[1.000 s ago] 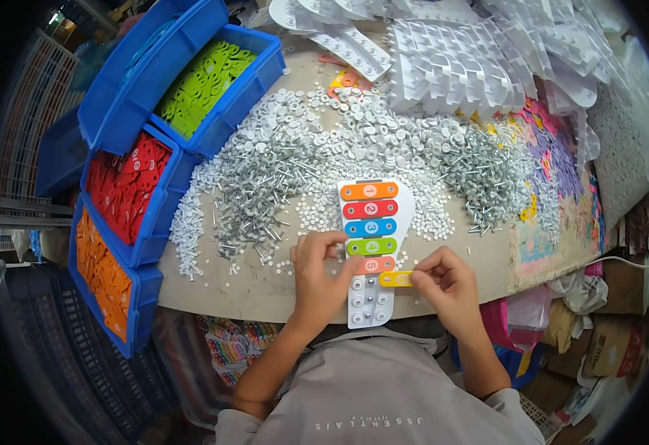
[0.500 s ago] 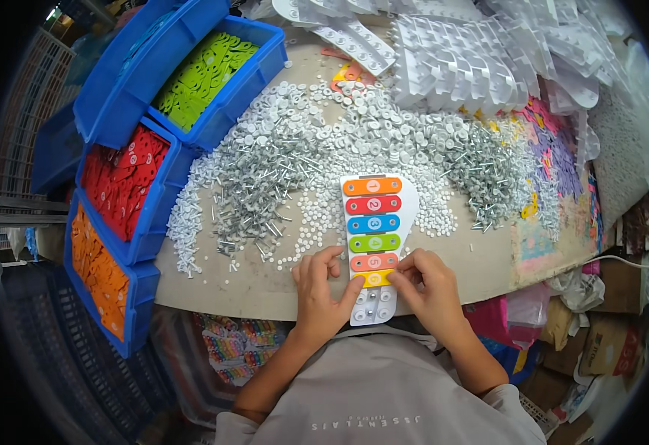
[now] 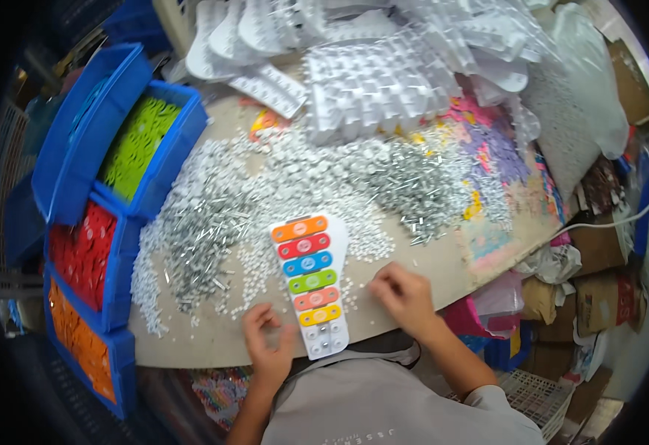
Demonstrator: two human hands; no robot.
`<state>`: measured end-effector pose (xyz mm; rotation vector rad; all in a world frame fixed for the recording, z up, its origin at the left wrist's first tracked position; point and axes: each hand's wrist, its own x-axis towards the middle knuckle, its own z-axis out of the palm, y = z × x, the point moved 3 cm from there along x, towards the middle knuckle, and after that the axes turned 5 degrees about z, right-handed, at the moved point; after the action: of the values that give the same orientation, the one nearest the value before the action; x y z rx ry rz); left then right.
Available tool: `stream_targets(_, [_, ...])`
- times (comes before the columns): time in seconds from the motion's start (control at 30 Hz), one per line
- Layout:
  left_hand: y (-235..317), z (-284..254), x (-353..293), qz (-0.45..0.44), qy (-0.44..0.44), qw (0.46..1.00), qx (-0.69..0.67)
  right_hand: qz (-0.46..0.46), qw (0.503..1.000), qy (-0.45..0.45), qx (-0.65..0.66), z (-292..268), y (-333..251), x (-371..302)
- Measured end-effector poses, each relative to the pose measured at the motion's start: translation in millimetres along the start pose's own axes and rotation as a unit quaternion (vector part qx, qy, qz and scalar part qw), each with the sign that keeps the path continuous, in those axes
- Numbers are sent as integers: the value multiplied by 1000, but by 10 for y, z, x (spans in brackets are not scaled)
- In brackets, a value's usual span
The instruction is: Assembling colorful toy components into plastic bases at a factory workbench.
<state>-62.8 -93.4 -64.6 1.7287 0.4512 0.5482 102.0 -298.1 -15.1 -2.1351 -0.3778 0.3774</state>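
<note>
A toy xylophone [image 3: 336,340] with a white base lies on the worktable near its front edge, slightly tilted. Its coloured bars run from an orange bar [image 3: 300,228] at the far end to a yellow bar [image 3: 319,316] nearest me. Past the yellow bar, bare white mounts with small metal pieces show. My left hand [image 3: 269,348] is just left of the base, thumb and fingers apart, holding nothing. To the right of the xylophone, my right hand [image 3: 407,298] hovers off it with its fingers curled together; whatever they hold, if anything, is hidden.
Blue bins hold green [image 3: 140,144], red [image 3: 83,256] and orange bars [image 3: 80,337] on the left. Heaps of screws [image 3: 209,241] and white washers [image 3: 313,167] spread beyond the xylophone. White bases [image 3: 380,85] are stacked at the back. Purple and pink bars [image 3: 491,152] lie right.
Both hands have come off the yellow bar, the left moving aside to the left and the right moving rightward. My view has shifted and tilted; the xylophone appears lower and farther left.
</note>
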Motion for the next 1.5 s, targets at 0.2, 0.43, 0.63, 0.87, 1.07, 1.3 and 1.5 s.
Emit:
stream_targets(0.2, [-102,-107,-5,-46,42,998,-17,-79,896,317,-301,-1325,338,740])
stream_targets(0.43, [-19,-42,79,-28,55,998,15,-27,892,268,-364,-2158,986,1274])
stream_targets(0.63, [-116,-36,81,-12,48,997,67,-73,895,281,-339,-2104,1163,1799])
stream_targets(0.87, [-207,-71,38,-8,35,994,99,-47,865,208,-455,-2029,1181,2301])
stream_targets(1.07, [-168,-75,66,16,15,990,136,-40,957,95,-270,-2274,1323,2448])
stream_targets(1.3, [-167,-64,77,34,7,991,132,75,968,144,192,-2405,1238,2087])
stream_targets(1.5, [-159,-61,56,-5,44,996,74,12,972,196,132,-2178,1053,1634])
